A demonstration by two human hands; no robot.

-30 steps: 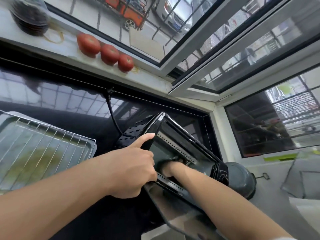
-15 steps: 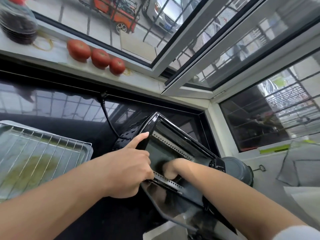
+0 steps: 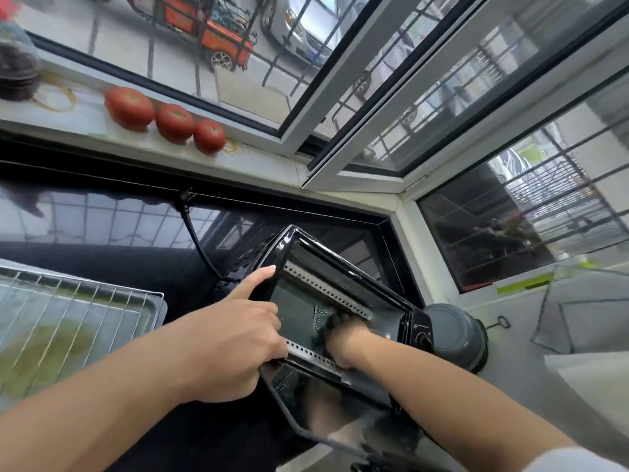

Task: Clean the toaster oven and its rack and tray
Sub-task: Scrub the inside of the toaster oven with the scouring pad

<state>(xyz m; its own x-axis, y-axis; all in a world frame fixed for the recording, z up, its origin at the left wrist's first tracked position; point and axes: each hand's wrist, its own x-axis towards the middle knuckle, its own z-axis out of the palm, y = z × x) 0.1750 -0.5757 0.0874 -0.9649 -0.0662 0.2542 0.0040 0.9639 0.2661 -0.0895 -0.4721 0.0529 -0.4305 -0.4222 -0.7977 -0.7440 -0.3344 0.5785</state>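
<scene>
Head view, looking down past both forearms. Left hand [image 3: 235, 338] clamped on the front left edge of the toaster oven [image 3: 343, 301], thumb stretched up along the black frame, other fingers curled over the rim by the lower perforated strip. Right hand [image 3: 343, 338] reached inside the oven cavity, fingers bent around a dark greenish cloth [image 3: 320, 321] and pressed against the inner wall; fingertips mostly hidden by cloth and shadow. Oven tilted back, open mouth turned up toward the camera, glass door [image 3: 306, 400] dropped open below the right forearm. Sat on the dark countertop [image 3: 190, 434] near the corner of the window frame, power cord [image 3: 195, 238] run up from its back to a plug under the sill. Wire rack [image 3: 68, 318] laid on top of the tray [image 3: 160, 306] at the left edge, well apart from the oven, greenish smear showing through the wires. Dark grey round pot [image 3: 456, 335] just beside the oven's control end, on the right. Three tomatoes [image 3: 173, 122] lined up on the white sill above. Grey cloth [image 3: 585, 318] spread on the pale counter at far right
</scene>
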